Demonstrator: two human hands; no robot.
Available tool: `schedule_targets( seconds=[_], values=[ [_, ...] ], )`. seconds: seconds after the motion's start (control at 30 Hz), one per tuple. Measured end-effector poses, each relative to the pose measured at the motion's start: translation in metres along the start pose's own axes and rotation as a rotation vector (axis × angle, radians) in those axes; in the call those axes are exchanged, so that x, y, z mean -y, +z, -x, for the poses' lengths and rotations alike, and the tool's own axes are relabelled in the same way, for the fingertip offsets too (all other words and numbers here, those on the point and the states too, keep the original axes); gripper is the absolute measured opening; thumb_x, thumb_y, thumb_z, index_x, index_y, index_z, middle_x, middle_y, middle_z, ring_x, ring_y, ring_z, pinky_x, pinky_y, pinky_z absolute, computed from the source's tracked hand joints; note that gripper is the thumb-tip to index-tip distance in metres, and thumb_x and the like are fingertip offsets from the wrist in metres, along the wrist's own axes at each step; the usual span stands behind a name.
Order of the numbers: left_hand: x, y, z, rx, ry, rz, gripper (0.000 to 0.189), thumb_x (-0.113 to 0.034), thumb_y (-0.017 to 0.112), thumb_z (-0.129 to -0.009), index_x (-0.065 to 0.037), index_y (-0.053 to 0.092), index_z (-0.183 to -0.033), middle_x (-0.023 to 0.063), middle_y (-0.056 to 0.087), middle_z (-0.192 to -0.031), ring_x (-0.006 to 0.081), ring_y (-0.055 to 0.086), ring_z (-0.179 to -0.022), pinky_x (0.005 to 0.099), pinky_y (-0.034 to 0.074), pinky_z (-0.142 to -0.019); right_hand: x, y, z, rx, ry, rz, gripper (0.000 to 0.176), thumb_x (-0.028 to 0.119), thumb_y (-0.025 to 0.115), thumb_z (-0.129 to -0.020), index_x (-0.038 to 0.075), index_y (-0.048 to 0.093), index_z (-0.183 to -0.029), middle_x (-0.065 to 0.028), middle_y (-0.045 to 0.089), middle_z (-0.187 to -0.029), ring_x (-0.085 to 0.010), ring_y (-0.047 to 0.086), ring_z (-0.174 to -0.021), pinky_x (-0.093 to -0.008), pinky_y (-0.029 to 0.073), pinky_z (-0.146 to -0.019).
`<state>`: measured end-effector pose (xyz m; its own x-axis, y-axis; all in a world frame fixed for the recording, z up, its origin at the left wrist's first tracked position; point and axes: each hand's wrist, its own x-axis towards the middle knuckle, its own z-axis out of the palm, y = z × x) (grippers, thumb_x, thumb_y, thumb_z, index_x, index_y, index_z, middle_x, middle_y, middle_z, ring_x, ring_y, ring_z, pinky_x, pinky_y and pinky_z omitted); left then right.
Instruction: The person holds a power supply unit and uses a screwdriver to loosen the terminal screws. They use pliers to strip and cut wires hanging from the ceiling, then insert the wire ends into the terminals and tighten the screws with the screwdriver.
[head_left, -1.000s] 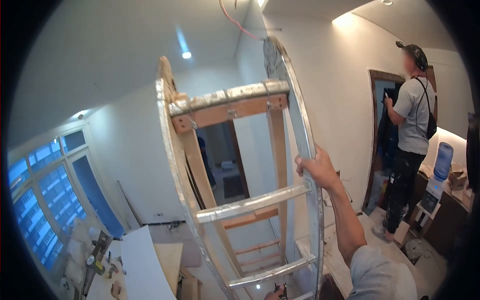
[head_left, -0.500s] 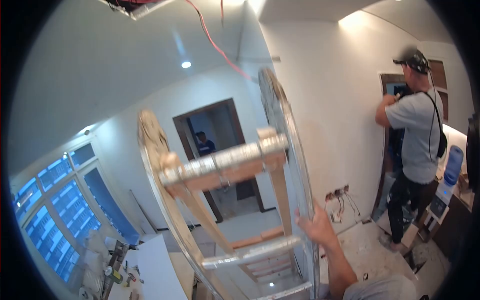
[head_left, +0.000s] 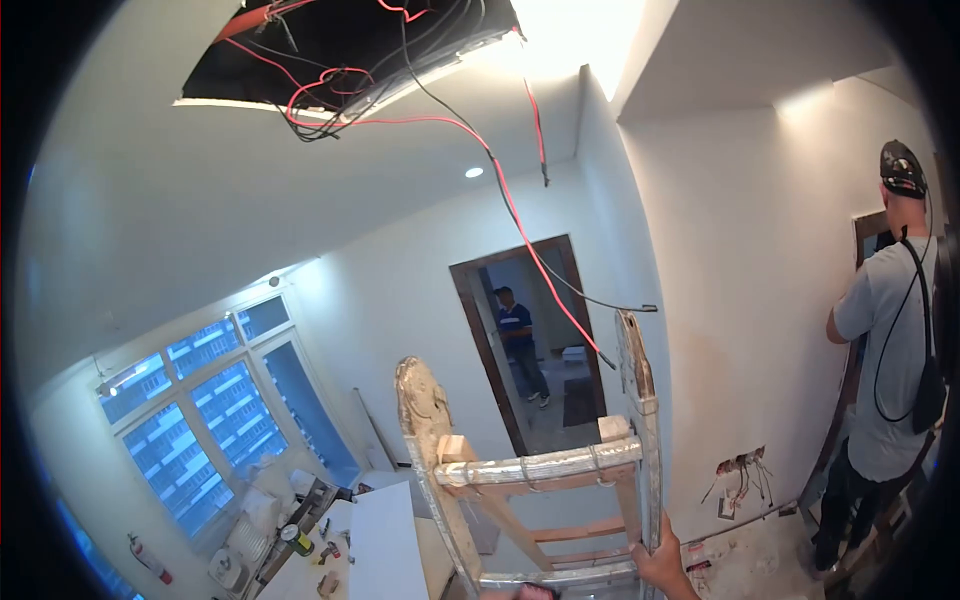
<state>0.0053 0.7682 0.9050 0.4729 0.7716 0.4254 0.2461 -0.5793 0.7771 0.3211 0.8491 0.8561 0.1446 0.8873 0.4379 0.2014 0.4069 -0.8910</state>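
A stepladder [head_left: 540, 466] with crusted metal rails and wooden parts stands in front of me, its top rung wrapped with wire. My right hand [head_left: 664, 565] is closed around the ladder's right rail, low in the view. At the bottom edge, by a lower rung, a small skin-toned patch shows what looks like my left hand [head_left: 530, 593]; its fingers cannot be made out. Red and black wires [head_left: 522, 225] hang from a ceiling opening [head_left: 350, 65] down to near the top of the right rail.
On the right, a person in a grey shirt [head_left: 890, 340] faces a doorway. Another person in a dark blue shirt [head_left: 517, 335] stands beyond the far doorway [head_left: 468, 340]. A white board [head_left: 385, 540] and tools [head_left: 330, 550] lie at lower left, near windows [head_left: 225, 400]. Wires stick out of the wall [head_left: 740, 470].
The view has tilted up, showing more of the ceiling opening and wires. The ladder and my right hand now appear lower. The person on the right has turned further away.
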Motion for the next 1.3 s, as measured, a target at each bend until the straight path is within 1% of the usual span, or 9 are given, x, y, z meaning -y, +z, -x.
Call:
schedule_targets(
  seconds=[0.03,0.1,0.27,0.37,0.43,0.87,1.07,1.13,1.3],
  values=[
    [-0.063,-0.005,-0.033,-0.113,-0.243,0.464,0.045,-0.037,0.067,-0.098,0.002,0.061,-0.118,0.0077,0.067,-0.083,0.0163,0.063,-0.068,0.0301,0.053,-0.058,0.004,0.000,0.000,-0.009,0.019,-0.034,0.078,0.002,0.070,-0.082,0.000,0.037,-0.153,-0.0108,0.066,-0.098,-0.0187,0.066,-0.085,-0.0351,0.055,-0.082],
    [-0.072,-0.051,-0.094,-0.200,-0.055,0.222,0.089,-0.073,0.073,-0.081,0.006,0.060,-0.120,0.0200,0.073,-0.108,0.0293,0.073,-0.099,0.0425,0.058,-0.088,0.010,-0.002,-0.003,-0.002,0.013,-0.073,0.071,0.004,0.071,-0.081,0.001,0.042,-0.146,-0.0095,0.066,-0.096,-0.0191,0.066,-0.087,-0.0350,0.055,-0.083],
    [-0.164,-0.087,-0.263,-0.159,0.213,0.745,0.074,-0.064,0.055,-0.097,0.004,0.059,-0.127,0.0201,0.067,-0.127,0.0326,0.069,-0.114,0.0464,0.057,-0.099,-0.011,0.003,0.001,-0.043,0.013,-0.171,0.056,0.009,0.074,-0.082,0.001,0.050,-0.132,-0.0068,0.064,-0.095,-0.0190,0.065,-0.090,-0.0347,0.054,-0.083],
    [-0.164,-0.110,-0.336,-0.190,0.159,0.845,0.058,-0.056,0.052,-0.102,-0.002,0.061,-0.120,0.0097,0.068,-0.115,0.0219,0.071,-0.100,0.0408,0.062,-0.085,-0.016,0.000,-0.001,-0.068,-0.037,-0.141,0.049,0.013,0.076,-0.082,0.001,0.056,-0.125,-0.0073,0.066,-0.098,-0.0185,0.065,-0.090,-0.0342,0.054,-0.083],
    [-0.155,-0.119,-0.377,-0.082,0.143,0.857,0.057,-0.059,0.054,-0.100,-0.003,0.061,-0.112,0.0039,0.065,-0.098,0.0136,0.069,-0.083,0.0388,0.062,-0.071,-0.009,-0.001,0.009,0.012,0.304,-0.099,0.070,0.024,0.074,-0.092,0.006,0.043,-0.152,-0.0189,0.063,-0.132,-0.0198,0.059,-0.116,-0.0352,0.050,-0.096],
    [-0.155,-0.134,-0.409,0.026,0.295,1.244,0.061,-0.065,0.058,-0.095,-0.004,0.062,-0.098,0.0110,0.067,-0.087,0.0269,0.074,-0.079,0.0407,0.063,-0.070,-0.040,0.009,0.014,-0.126,0.079,0.113,0.058,0.003,0.066,-0.090,0.002,0.049,-0.146,-0.0104,0.068,-0.126,-0.0215,0.065,-0.110,-0.0362,0.054,-0.092],
    [-0.142,-0.160,-0.412,0.091,0.264,1.222,0.061,-0.064,0.058,-0.096,-0.003,0.063,-0.098,0.0121,0.068,-0.090,0.0290,0.073,-0.078,0.0417,0.061,-0.068,-0.010,0.003,0.010,-0.131,0.021,-0.026,0.040,0.014,0.077,-0.086,0.000,0.060,-0.120,-0.0093,0.068,-0.101,-0.0181,0.067,-0.093,-0.0339,0.055,-0.084],
    [-0.130,-0.162,-0.420,0.242,0.285,1.239,0.060,-0.059,0.057,-0.099,0.000,0.061,-0.104,0.0169,0.068,-0.100,0.0333,0.073,-0.088,0.0437,0.061,-0.073,-0.055,-0.011,0.004,0.001,0.116,0.093,0.069,0.022,0.078,-0.087,0.000,0.047,-0.144,-0.0108,0.070,-0.106,-0.0187,0.068,-0.095,-0.0360,0.055,-0.086],
    [-0.131,-0.164,-0.412,0.189,0.222,1.199,0.065,-0.059,0.058,-0.099,0.005,0.058,-0.110,0.0215,0.068,-0.112,0.0368,0.072,-0.102,0.0470,0.063,-0.080,0.069,-0.071,-0.020,0.452,0.007,0.787,0.050,0.048,0.076,-0.090,0.001,0.071,-0.107,-0.0136,0.074,-0.093,-0.0258,0.072,-0.088,-0.0412,0.056,-0.080]
  ],
)
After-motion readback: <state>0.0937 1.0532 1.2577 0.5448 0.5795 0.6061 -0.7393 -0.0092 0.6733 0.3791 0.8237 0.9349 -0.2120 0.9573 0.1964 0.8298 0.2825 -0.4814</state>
